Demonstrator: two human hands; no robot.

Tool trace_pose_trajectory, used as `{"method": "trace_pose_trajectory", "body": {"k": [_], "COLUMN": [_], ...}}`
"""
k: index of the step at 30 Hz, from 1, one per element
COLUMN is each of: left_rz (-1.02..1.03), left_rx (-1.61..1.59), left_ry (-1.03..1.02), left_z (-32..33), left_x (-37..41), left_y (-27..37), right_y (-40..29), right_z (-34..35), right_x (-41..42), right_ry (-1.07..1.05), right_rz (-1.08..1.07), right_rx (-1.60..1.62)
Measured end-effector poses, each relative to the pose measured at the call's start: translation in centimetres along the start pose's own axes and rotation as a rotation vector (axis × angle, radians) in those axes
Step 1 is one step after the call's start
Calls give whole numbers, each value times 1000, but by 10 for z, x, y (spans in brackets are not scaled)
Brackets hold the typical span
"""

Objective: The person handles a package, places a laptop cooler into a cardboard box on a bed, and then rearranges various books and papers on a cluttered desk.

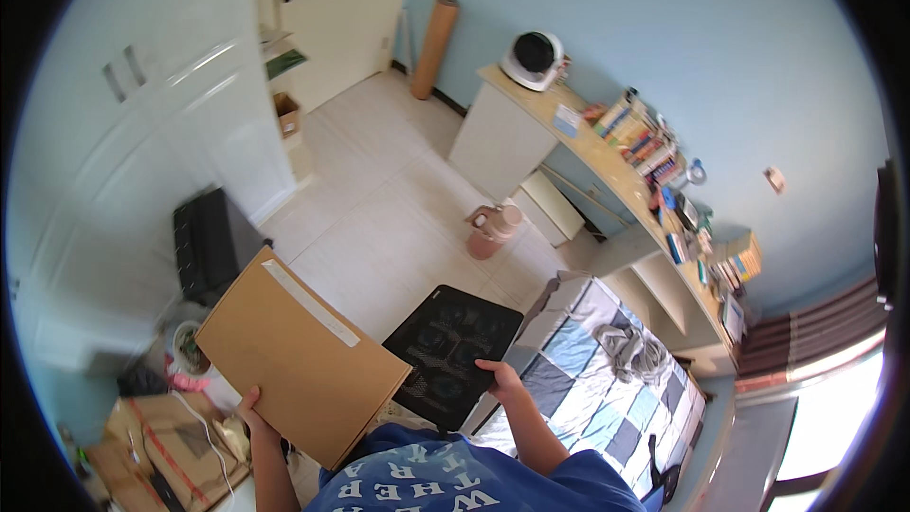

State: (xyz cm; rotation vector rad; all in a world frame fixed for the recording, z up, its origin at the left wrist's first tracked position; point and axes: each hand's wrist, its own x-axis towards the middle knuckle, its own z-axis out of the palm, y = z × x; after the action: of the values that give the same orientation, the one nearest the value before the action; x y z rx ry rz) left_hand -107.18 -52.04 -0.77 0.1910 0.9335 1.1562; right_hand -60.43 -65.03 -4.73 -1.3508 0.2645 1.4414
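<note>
A flat brown cardboard box (298,363) is gripped at its lower left edge by my left hand (254,414). A pale tape strip (311,303) runs near the box's far edge. My right hand (502,381) holds the right edge of a black laptop cooling pad (455,348), its thumb lying on top. Several round fans show through the pad's mesh. Both things are held in front of my body above the floor, and the box's right corner overlaps the pad's left side in view. The fingers beneath each are hidden.
A bed (569,377) with a checked cover stands to the right, a grey cloth (631,353) on it. Farther off, a pink jug (493,232) stands on the tiled floor (370,206) beside a long desk (590,149). At left are a black case (217,245) and a large carton (170,441).
</note>
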Motion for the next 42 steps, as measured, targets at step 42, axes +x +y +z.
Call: {"method": "trace_pose_trajectory", "body": {"k": [42], "left_rz": [-406], "left_rx": [197], "left_ry": [-358], "left_z": [691], "left_x": [413], "left_y": [-351], "right_y": [-633], "right_z": [-188], "right_x": [269], "right_ry": [513], "right_rz": [-666], "right_rx": [881]}}
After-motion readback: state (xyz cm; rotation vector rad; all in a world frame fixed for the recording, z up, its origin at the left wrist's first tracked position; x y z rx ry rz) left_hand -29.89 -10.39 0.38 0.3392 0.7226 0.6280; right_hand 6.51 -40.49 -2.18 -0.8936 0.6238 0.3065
